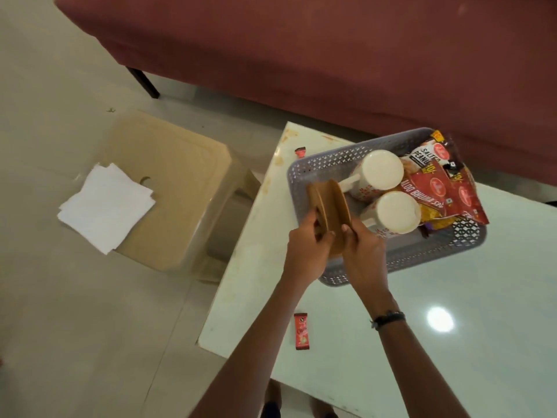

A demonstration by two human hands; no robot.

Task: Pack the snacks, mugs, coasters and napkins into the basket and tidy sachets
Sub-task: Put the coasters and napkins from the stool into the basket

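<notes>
Pale glossy tile floor [60, 297] all over the left side. Dark red sofa [331, 55] fills the top, one black leg [144, 81] showing. Beige plastic stool [180, 188] mid-left, white table [452, 342] lower right with a ceiling light glare [440, 319] on it.

Both forearms extend fwd from lower frame, converging. L hand [306, 251]: fingers [319, 229] curled, closed in a grip, thumb up. R hand [363, 253]: palm down, fingers closed in a pinch; dark band on R wrist. Hands nearly touching.
</notes>
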